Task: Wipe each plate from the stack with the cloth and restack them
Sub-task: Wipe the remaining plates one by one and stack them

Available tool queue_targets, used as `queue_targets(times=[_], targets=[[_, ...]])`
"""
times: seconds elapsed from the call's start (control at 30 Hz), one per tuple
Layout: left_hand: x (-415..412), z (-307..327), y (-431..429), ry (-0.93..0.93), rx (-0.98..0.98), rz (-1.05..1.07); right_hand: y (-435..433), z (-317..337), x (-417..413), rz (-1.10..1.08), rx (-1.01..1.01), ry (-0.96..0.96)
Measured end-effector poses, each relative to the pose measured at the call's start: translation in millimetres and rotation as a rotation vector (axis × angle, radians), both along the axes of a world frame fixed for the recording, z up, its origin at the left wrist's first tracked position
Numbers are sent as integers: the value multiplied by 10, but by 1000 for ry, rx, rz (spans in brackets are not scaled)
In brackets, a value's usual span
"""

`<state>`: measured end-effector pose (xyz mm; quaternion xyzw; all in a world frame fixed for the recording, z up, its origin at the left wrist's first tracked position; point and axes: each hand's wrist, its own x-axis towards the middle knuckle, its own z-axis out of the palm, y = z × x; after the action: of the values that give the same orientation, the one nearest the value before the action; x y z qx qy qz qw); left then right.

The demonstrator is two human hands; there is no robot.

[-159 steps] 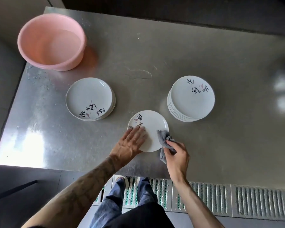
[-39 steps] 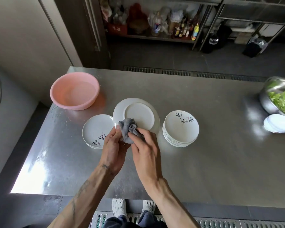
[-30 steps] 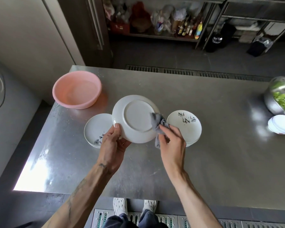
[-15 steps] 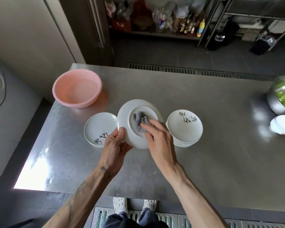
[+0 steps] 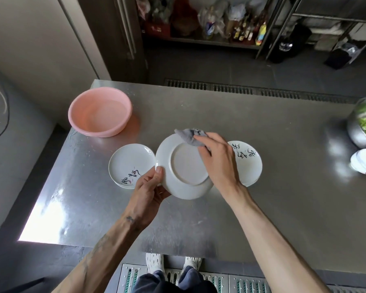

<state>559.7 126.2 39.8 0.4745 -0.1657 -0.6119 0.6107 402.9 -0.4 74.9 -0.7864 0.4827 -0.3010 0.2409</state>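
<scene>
Now: my left hand [image 5: 148,191] grips the near-left rim of the round white ceramic plate [image 5: 184,166], underside up above the steel table [image 5: 262,197] | my right hand [image 5: 218,161] holds the crumpled grey cloth [image 5: 189,136] on that plate's far rim, covering part of the right plate stack [image 5: 248,163] | left plate stack [image 5: 129,163] just left of it, pink plastic basin [image 5: 99,112] beyond.

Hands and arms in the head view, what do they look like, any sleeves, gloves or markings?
Both arms are bare as far as the picture shows: no sleeves. The left hand and right hand wear no gloves, and no watch shows. The left forearm carries dark tattoos, with a small tattoo just below the wrist. The right forearm shows no markings.
</scene>
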Motion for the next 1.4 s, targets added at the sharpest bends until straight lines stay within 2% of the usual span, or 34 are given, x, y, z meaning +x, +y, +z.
queue_targets(times=[0.13,0.3,0.43,0.6,0.7,0.8,0.87,1.0,1.07,1.2,1.33,1.4], targets=[[64,-7,-18,-5,8,21,165,-97,-183,-71,64,-43],[59,-35,7,6,8,-34,-49,19,-118,99,19,29],[88,-25,-15,5,-13,-25,-319,83,-106,196,145,-48],[173,-29,-56,39,-32,44,-31,-195,-241,-71,275,-193],[164,-68,-86,67,-16,83,375,-346,-226,-238,281,-298],[125,-113,-103,88,-2,106,818,-450,-76,-308,246,-347],[111,-131,-102,98,10,113,928,-448,-29,-297,189,-306],[89,-120,-100,84,12,99,583,-358,-83,-374,232,-317],[60,-107,-117,86,3,112,597,-324,-41,-370,191,-275],[-12,-78,-153,93,-18,126,945,-367,142,-241,26,-127],[-18,-84,-147,77,-24,98,776,-277,283,-90,-12,-40],[-21,-94,-130,56,-20,77,599,-208,308,-92,4,-17]])
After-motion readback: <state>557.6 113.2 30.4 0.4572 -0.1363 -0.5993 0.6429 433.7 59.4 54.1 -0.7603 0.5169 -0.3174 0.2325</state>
